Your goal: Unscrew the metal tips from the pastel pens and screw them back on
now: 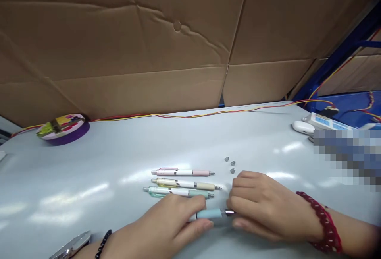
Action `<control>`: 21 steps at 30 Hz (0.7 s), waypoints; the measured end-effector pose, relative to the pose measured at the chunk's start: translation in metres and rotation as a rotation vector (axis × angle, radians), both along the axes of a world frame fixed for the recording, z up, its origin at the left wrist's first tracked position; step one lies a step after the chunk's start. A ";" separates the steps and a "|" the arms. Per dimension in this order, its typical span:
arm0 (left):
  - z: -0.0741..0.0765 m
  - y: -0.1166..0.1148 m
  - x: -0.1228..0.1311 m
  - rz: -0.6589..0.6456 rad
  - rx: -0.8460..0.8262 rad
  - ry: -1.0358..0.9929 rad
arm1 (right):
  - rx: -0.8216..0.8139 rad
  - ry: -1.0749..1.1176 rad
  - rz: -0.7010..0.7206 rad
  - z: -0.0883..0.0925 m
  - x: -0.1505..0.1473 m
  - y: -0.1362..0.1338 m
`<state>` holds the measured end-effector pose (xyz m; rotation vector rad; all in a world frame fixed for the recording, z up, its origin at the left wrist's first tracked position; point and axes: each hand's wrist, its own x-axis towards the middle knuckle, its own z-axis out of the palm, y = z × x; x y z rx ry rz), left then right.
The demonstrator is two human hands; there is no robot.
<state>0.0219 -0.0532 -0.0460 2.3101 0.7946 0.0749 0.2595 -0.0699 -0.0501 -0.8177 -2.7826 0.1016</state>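
My left hand (184, 219) is closed around the barrel of a light blue click pen (209, 213), its point toward the right. The pen's rear half is hidden in that hand. At the pen's front end, the fingers of my right hand (262, 207) pinch the metal tip (229, 213). Just beyond my left hand lie a green pen (178, 192), a yellow pen (186, 184) and a pink pen (184, 172), side by side, with narrow metal front ends. Three small metal cone tips, one of them a loose pen tip (232, 171), rest beyond my right hand.
A round purple tin (64, 129) stands at the back left of the white table (125, 147). Red and yellow wires (190, 115) run along the back edge before a cardboard wall (119, 44). A power strip (323, 120) and a white case (303, 127) sit at the right.
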 end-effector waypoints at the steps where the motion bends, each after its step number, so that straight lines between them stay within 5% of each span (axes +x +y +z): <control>1: 0.000 0.000 0.000 0.004 0.003 -0.003 | -0.010 -0.002 -0.004 0.000 0.000 -0.001; 14: -0.002 -0.003 0.003 0.030 0.064 0.015 | -0.184 -0.070 -0.071 0.002 -0.008 -0.005; 21: 0.000 -0.003 0.002 0.019 0.014 0.049 | -0.663 0.057 -0.279 0.007 -0.013 -0.008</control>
